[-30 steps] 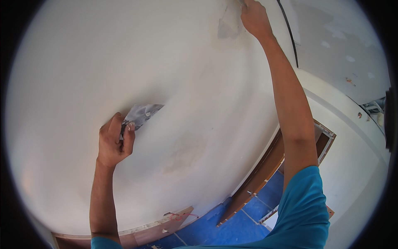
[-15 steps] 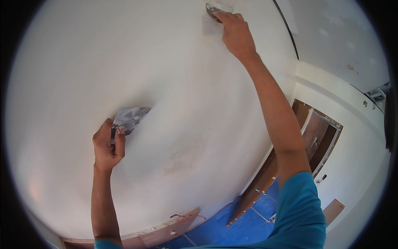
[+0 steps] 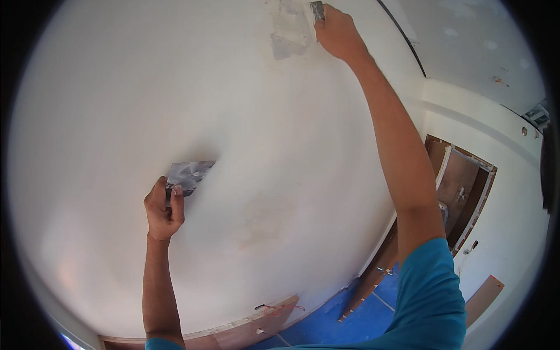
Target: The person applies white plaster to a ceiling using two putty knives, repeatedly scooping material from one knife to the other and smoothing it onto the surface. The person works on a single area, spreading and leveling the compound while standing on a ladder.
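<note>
Smeared grey plate (image 3: 191, 176), flat, thin-edged; held in front of the white wall (image 3: 116, 116), left of centre, its far corner pointing to the right; left hand (image 3: 163, 211), upright at the plate's near end, thumb across the front, fingers clamped on it; left forearm raised almost vertically from the lower edge, wrist nearly straight.

Dark hand tool (image 3: 317, 10), mostly hidden in the grip; located high on the wall, at the right side of a grey patch (image 3: 289, 45); right hand (image 3: 341, 36), back turned to view, fingers closed around the tool, their tips partly concealed; right arm extended far upward, slanting left from the blue sleeve (image 3: 431, 289), elbow only slightly bent; contact between tool and wall could not be told.

Tan patch (image 3: 262, 221), lower on the wall; brown board (image 3: 251, 329), along the wall's foot, red cord (image 3: 286, 310) near its end; blue floor (image 3: 326, 328); brown door (image 3: 458, 186), beyond the right arm.
</note>
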`<control>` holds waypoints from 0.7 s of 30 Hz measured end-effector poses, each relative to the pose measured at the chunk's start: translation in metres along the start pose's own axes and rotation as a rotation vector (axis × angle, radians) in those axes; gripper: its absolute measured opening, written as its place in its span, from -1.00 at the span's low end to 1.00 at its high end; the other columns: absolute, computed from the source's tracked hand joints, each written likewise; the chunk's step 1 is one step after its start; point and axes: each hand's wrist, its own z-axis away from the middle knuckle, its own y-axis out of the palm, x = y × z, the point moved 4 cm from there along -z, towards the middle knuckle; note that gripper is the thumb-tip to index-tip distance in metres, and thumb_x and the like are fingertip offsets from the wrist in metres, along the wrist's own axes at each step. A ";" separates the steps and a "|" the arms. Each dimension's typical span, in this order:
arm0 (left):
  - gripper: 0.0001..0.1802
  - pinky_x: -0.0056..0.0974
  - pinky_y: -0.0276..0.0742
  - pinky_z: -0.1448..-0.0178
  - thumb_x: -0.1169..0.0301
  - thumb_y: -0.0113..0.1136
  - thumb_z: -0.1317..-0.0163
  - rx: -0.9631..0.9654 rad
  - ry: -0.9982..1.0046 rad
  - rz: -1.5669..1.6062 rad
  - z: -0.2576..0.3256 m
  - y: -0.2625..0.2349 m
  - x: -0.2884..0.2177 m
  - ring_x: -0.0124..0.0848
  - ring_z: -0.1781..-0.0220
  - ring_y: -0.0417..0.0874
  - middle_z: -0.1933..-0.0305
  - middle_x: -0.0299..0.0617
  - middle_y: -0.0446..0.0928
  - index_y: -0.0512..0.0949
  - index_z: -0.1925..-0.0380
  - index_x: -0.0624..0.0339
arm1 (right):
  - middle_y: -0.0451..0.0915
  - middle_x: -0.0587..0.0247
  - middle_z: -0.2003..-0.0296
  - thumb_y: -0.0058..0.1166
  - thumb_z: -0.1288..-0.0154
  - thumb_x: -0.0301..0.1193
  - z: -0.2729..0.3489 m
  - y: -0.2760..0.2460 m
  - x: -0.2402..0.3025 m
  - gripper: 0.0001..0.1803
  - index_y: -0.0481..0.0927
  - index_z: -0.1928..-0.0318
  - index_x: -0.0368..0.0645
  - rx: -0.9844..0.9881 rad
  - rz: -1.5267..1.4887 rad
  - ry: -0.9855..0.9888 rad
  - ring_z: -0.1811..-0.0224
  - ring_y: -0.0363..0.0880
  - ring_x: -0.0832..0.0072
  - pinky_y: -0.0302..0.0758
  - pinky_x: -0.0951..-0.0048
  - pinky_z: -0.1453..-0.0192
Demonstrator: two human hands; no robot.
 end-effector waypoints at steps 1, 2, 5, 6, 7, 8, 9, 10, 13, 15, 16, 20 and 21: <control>-0.84 -0.33 0.31 0.43 0.49 0.17 -0.47 -0.003 -0.011 -0.001 0.000 -0.001 0.000 -0.43 0.54 0.33 0.52 -0.15 0.39 0.50 0.20 0.44 | 0.74 -0.19 0.01 -0.03 -0.44 -0.55 -0.011 -0.003 0.001 -0.70 0.69 -0.06 -0.30 -0.022 -0.087 -0.021 -0.05 0.69 -0.18 0.63 -0.07 -0.20; -0.84 -0.34 0.31 0.43 0.50 0.18 -0.47 0.011 0.005 -0.003 0.000 -0.001 -0.001 -0.43 0.54 0.33 0.52 -0.16 0.39 0.50 0.20 0.44 | 0.73 -0.36 0.07 -0.02 -0.47 -0.44 -0.020 -0.002 0.003 -0.70 0.68 0.02 -0.39 -0.041 -0.174 -0.044 -0.01 0.69 -0.30 0.62 -0.16 -0.20; -0.85 -0.35 0.31 0.43 0.51 0.18 -0.46 0.017 0.010 0.015 -0.001 -0.002 -0.003 -0.43 0.54 0.34 0.52 -0.16 0.39 0.51 0.19 0.45 | 0.71 -0.39 0.11 0.00 -0.46 -0.39 -0.038 0.002 0.009 -0.72 0.64 0.13 -0.40 -0.188 -0.125 -0.172 -0.02 0.69 -0.31 0.61 -0.20 -0.17; -0.85 -0.34 0.32 0.43 0.52 0.18 -0.45 0.014 0.007 0.012 -0.001 -0.004 -0.004 -0.42 0.54 0.34 0.52 -0.16 0.40 0.51 0.18 0.45 | 0.70 -0.42 0.08 -0.02 -0.46 -0.40 -0.043 0.003 0.007 -0.70 0.64 0.08 -0.43 -0.170 -0.082 -0.124 -0.06 0.68 -0.32 0.61 -0.18 -0.19; -0.85 -0.34 0.32 0.43 0.52 0.19 -0.45 -0.003 0.000 0.033 -0.001 -0.004 -0.004 -0.41 0.55 0.35 0.52 -0.15 0.40 0.51 0.17 0.45 | 0.69 -0.44 0.07 -0.03 -0.46 -0.42 -0.045 0.008 0.008 -0.70 0.64 0.07 -0.45 -0.179 -0.062 -0.122 -0.06 0.68 -0.32 0.62 -0.17 -0.19; -0.86 -0.34 0.33 0.43 0.52 0.19 -0.44 0.002 0.015 0.012 -0.001 -0.004 -0.006 -0.39 0.55 0.35 0.52 -0.15 0.41 0.51 0.17 0.45 | 0.68 -0.46 0.06 -0.04 -0.47 -0.43 -0.047 0.012 0.011 -0.69 0.64 0.06 -0.47 -0.188 -0.042 -0.119 -0.05 0.68 -0.32 0.62 -0.15 -0.19; -0.86 -0.33 0.34 0.43 0.53 0.19 -0.44 -0.009 0.027 0.016 -0.001 -0.004 -0.007 -0.38 0.55 0.36 0.53 -0.14 0.41 0.51 0.16 0.44 | 0.67 -0.48 0.05 -0.05 -0.47 -0.44 -0.047 0.017 0.014 -0.69 0.63 0.05 -0.49 -0.199 -0.020 -0.119 -0.05 0.68 -0.32 0.63 -0.13 -0.20; -0.86 -0.32 0.35 0.43 0.53 0.19 -0.43 -0.011 0.015 0.019 -0.001 -0.004 -0.007 -0.36 0.55 0.36 0.53 -0.13 0.42 0.52 0.16 0.43 | 0.66 -0.50 0.04 -0.06 -0.47 -0.47 -0.048 0.024 0.020 -0.69 0.63 0.04 -0.51 -0.215 0.000 -0.123 -0.04 0.67 -0.32 0.63 -0.12 -0.20; -0.86 -0.30 0.38 0.42 0.53 0.20 -0.43 0.016 -0.002 0.027 -0.002 -0.005 -0.006 -0.32 0.55 0.39 0.52 -0.12 0.44 0.52 0.15 0.43 | 0.61 -0.51 0.02 -0.11 -0.45 -0.56 -0.048 0.059 0.052 -0.68 0.60 -0.01 -0.58 -0.181 0.038 -0.099 -0.03 0.67 -0.28 0.64 -0.07 -0.23; -0.86 -0.28 0.38 0.43 0.52 0.19 -0.44 0.028 0.045 -0.002 -0.003 -0.006 -0.007 -0.32 0.56 0.39 0.52 -0.12 0.44 0.52 0.15 0.43 | 0.68 -0.40 0.11 0.01 -0.38 -0.52 -0.047 0.090 0.089 -0.71 0.67 0.10 -0.55 -0.136 0.322 -0.275 -0.05 0.70 -0.15 0.65 0.01 -0.17; -0.86 -0.28 0.39 0.43 0.52 0.18 -0.44 0.041 0.046 -0.009 -0.003 -0.006 -0.007 -0.31 0.56 0.40 0.53 -0.12 0.44 0.52 0.15 0.44 | 0.71 -0.36 0.17 0.05 -0.34 -0.50 -0.040 0.098 0.106 -0.73 0.70 0.19 -0.51 -0.262 0.563 -0.400 0.02 0.73 -0.07 0.65 0.08 -0.14; -0.89 -0.26 0.39 0.42 0.52 0.15 -0.46 0.066 -0.010 0.032 -0.005 -0.006 -0.007 -0.28 0.54 0.42 0.50 -0.10 0.45 0.53 0.16 0.40 | 0.71 -0.38 0.21 0.05 -0.33 -0.52 -0.037 0.087 0.125 -0.75 0.68 0.25 -0.53 -0.262 0.066 -0.321 0.03 0.72 -0.14 0.66 0.05 -0.13; -0.89 -0.26 0.39 0.42 0.52 0.15 -0.46 0.066 0.010 0.034 -0.006 -0.006 -0.009 -0.28 0.54 0.41 0.50 -0.10 0.44 0.53 0.17 0.39 | 0.70 -0.40 0.22 0.05 -0.33 -0.52 -0.035 0.077 0.126 -0.76 0.68 0.26 -0.52 -0.260 0.091 -0.377 0.02 0.72 -0.17 0.66 0.03 -0.13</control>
